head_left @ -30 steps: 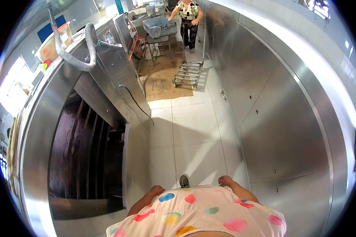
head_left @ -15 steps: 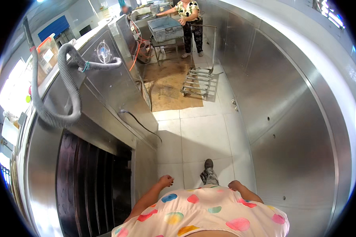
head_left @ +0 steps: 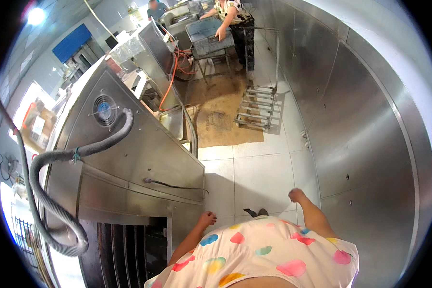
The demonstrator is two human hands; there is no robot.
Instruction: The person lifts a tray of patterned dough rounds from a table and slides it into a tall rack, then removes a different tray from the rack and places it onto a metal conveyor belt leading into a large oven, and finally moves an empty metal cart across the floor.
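L hand: fingers loosely part-curled, nothing seen in grip; just beside steel cabinet, person's L.
R hand: fingers curled in, inside hidden, can't tell if anything held; out front, nearer steel panel on R.
Cabinet: low dark slatted opening, round fan above; grey corrugated hose loops across its face.
Trolley: slatted metal, on flr ahead, well apart from both hands, partly over brown mat.
Grey bin: on metal stand, far end; co-worker's hand on its edge.
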